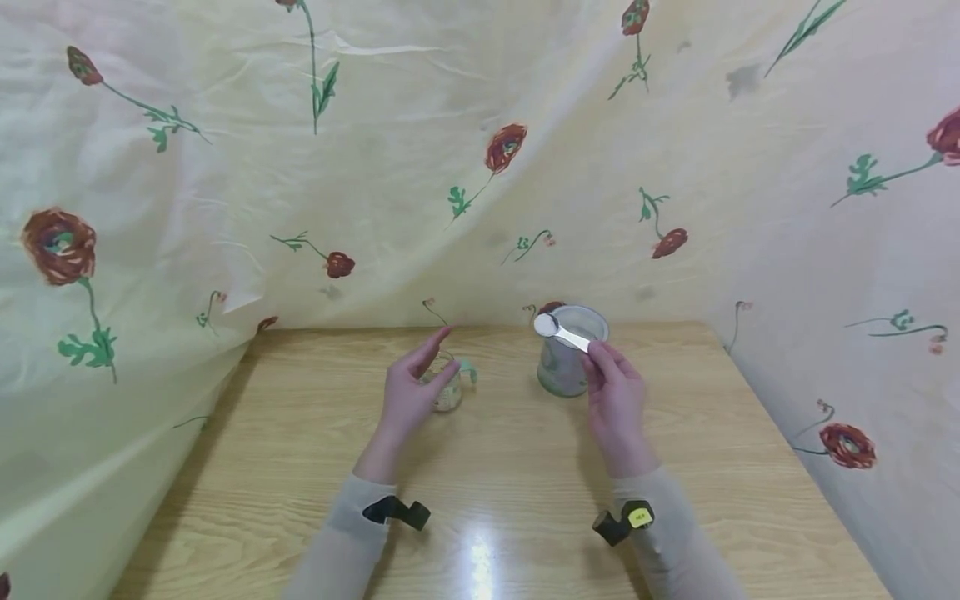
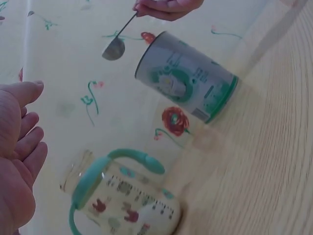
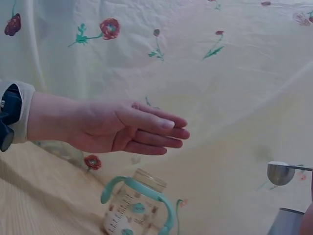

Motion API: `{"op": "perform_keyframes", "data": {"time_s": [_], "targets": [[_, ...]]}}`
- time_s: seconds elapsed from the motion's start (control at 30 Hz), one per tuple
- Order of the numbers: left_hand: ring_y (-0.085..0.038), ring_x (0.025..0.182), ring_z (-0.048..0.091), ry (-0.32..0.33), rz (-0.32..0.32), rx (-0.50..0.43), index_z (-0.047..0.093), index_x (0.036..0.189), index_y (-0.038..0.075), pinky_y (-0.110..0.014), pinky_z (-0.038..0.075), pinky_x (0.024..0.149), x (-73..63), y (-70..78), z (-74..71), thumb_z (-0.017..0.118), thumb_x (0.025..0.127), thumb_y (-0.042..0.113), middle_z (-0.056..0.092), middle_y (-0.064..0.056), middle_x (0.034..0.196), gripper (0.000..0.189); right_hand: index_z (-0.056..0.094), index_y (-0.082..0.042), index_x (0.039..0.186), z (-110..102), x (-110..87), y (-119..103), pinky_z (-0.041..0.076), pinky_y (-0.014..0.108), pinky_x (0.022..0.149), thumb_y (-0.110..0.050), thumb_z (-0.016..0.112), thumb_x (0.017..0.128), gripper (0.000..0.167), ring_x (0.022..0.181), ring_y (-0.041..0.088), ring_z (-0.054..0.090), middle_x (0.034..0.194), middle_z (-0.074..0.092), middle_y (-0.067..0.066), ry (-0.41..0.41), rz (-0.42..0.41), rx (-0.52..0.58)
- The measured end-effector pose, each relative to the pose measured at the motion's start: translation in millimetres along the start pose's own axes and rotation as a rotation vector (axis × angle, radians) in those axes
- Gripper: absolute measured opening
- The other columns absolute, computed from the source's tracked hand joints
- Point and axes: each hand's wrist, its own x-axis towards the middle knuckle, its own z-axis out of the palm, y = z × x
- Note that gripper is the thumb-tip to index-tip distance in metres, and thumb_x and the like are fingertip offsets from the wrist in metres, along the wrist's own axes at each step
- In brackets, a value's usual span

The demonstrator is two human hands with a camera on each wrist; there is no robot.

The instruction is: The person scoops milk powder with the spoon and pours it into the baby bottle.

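Observation:
My right hand [image 1: 617, 398] pinches the handle of a metal measuring spoon [image 1: 546, 325], its bowl filled with something white. The spoon is held above and beside the rim of an open milk powder can [image 1: 557, 371], which is grey with a green base. On the left, a clear baby bottle [image 2: 134, 196] with green handles, printed animals and a measuring scale stands without a cap. My left hand [image 1: 405, 385] hovers over and beside that bottle, fingers extended, apart from it in the right wrist view. The head view partly hides the bottle behind this hand.
Both things stand near the back edge of a light wooden table [image 1: 300, 467]. A cream cloth [image 1: 405, 192] with red flowers hangs behind and at the sides. Each wrist carries a small black camera mount [image 1: 397, 510].

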Motion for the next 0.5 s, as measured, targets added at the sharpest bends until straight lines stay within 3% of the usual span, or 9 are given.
{"op": "perform_keyframes", "data": {"time_s": [0.33, 0.5], "targets": [[-0.029, 0.147, 0.05, 0.018, -0.046, 0.038, 0.061, 0.149, 0.004, -0.046, 0.038, 0.123, -8.9, -17.7, -24.9, 0.079, 0.1, 0.013, 0.057, -0.011, 0.157, 0.053, 0.072, -0.006, 0.094, 14, -6.7, 20, 0.059, 0.014, 0.081, -0.003, 0.072, 0.102, 0.009, 0.078, 0.006, 0.069, 0.096, 0.067, 0.003, -0.046, -0.009, -0.054], [-0.025, 0.148, 0.049, 0.012, -0.078, 0.069, 0.062, 0.151, 0.01, -0.045, 0.037, 0.124, -12.0, -27.2, -36.3, 0.079, 0.1, 0.017, 0.057, -0.005, 0.157, 0.054, 0.073, -0.006, 0.095, 25, -8.8, 34, 0.059, 0.015, 0.083, -0.003, 0.072, 0.103, 0.008, 0.078, 0.006, 0.07, 0.095, 0.069, 0.002, -0.081, 0.015, -0.088]]}}
